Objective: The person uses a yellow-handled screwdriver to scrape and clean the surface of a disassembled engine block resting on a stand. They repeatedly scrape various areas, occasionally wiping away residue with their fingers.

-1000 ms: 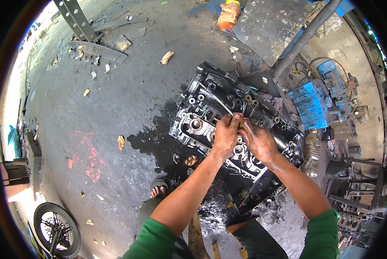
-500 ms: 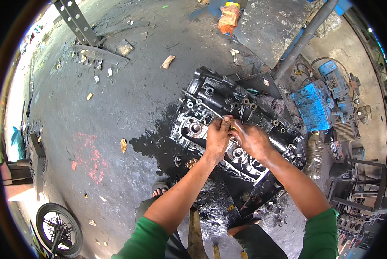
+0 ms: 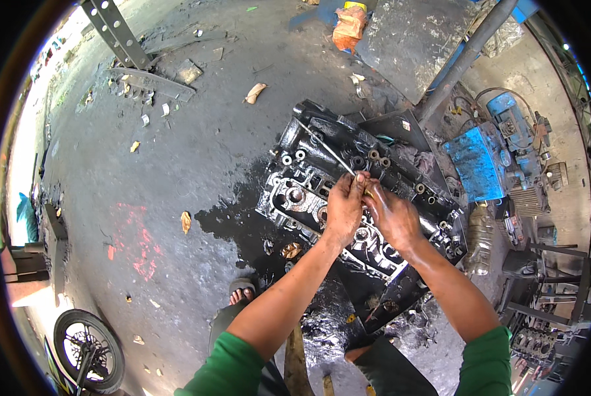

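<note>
An oily black and silver engine cylinder head (image 3: 285, 198) lies on the ground in front of me. My left hand (image 3: 345, 208) is over its middle, with thumb and fingers closed round a thin metal rod (image 3: 328, 150). The rod slants away to the far left above the dark upper part of the casting. My right hand (image 3: 394, 214) is curled against the left one, closed at the rod's near end. A bit of yellow shows between its fingers, but the held part is mostly hidden.
Dark oil (image 3: 233, 221) spreads on the floor left of the casting. A blue machine (image 3: 477, 162) stands to the right, with a grey pole (image 3: 467, 59) beyond it. A wheel (image 3: 89, 352) is at lower left. My sandalled foot (image 3: 241, 290) is near the casting.
Both hands have shifted slightly right together. The rod moved with them, its far tip swinging right and farther away. Both hands have stayed closed.
</note>
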A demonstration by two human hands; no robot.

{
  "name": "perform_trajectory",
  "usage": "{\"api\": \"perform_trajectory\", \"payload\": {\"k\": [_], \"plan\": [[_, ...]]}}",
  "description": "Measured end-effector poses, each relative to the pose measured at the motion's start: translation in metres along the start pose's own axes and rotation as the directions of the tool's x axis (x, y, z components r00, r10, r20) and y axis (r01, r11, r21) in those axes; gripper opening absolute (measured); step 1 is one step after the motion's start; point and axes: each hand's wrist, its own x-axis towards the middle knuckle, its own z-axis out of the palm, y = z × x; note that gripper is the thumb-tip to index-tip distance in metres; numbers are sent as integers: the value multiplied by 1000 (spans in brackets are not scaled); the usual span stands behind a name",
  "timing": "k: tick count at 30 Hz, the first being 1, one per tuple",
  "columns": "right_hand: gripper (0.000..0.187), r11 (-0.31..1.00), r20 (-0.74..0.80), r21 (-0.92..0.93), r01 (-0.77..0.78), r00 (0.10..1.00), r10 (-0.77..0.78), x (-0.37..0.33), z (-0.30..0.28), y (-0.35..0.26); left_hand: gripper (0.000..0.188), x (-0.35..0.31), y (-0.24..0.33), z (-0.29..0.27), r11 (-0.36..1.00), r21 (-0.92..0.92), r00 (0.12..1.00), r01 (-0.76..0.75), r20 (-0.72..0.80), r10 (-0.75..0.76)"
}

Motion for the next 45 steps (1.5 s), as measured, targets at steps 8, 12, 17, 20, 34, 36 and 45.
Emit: {"api": "perform_trajectory", "payload": {"k": [8,12,17,20,34,36,45], "plan": [[29,996,97,-70,62,994,-56,5,12,-1,25,-4,4,-4,997,-28,996,66,-57,-67],[29,981,51,26,193,980,-194,5,9,5,24,-11,4,-2,993,-68,986,99,-129,-107],[28,995,161,-80,64,986,-50,7,4,8,25,-2,1,-2,985,-151,994,87,-59,-97],[29,993,108,-2,116,987,-115,4,8,3,25,-4,-3,-5,990,-114,989,85,-109,-97],[28,999,150,42,32,988,-38,3,-11,-17,27,-18,13,-1,993,-92,984,72,-155,-86],[28,997,239,50,57,969,-67,6,-17,-23,27,-25,10,-2,984,-156,973,89,-199,-120],[42,994,537,-95,57,844,3,-3,-30,-50,29,-58,5,-15,957,-230,917,178,-314,-246]]}}
